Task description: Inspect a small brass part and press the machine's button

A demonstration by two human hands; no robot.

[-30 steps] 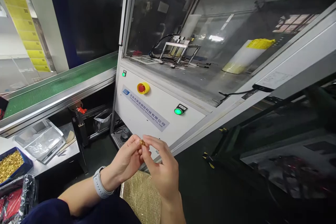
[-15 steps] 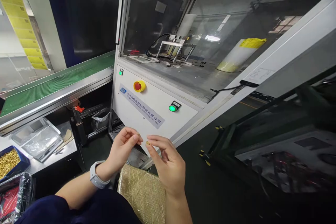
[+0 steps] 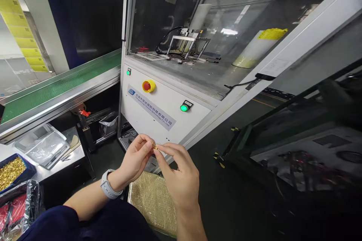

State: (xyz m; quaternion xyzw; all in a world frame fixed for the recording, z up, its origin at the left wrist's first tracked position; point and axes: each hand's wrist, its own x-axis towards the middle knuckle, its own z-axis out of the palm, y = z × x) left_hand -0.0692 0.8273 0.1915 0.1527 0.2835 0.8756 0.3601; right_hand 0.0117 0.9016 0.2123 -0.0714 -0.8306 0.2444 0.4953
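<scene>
My left hand [image 3: 137,158] and my right hand [image 3: 178,175] meet in front of me at fingertip level. Between their tips sits a tiny brass part [image 3: 154,145], pinched from both sides. A grey watch [image 3: 107,189] is on my left wrist. Below the hands a gold woven sheet [image 3: 154,201] lies across my lap. Both hands hover in front of the white machine cabinet [image 3: 158,109].
The cabinet carries a red emergency stop button [image 3: 147,86] and a lit green button [image 3: 183,107]. A green conveyor belt [image 3: 56,86] runs to the left. On a low table at left stand a blue tray of brass parts [image 3: 13,168] and clear plastic bags [image 3: 46,147].
The fingertips were together a second ago, drew apart half a second ago with the brass part at the right fingers, and now are joined again on it. The camera has tilted slightly.
</scene>
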